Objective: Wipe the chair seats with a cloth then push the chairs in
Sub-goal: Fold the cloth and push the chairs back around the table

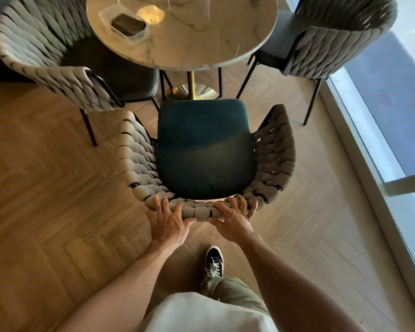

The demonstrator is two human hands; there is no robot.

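A chair with a dark teal seat (205, 149) and a woven grey rope backrest (201, 212) stands in front of me, facing the round marble table (201, 39). Its seat front is just short of the table's edge. My left hand (168, 224) and my right hand (233, 221) both rest on the top of the backrest. Their fingers lie spread over the rim and the thumbs press on the outer side. No cloth shows in either hand or anywhere in view.
A second woven chair (58, 75) stands at the left of the table and a third (333, 49) at the right by the window (381, 116). A clear container (127, 25) sits on the table. My shoe (213, 262) is on the herringbone wood floor behind the chair.
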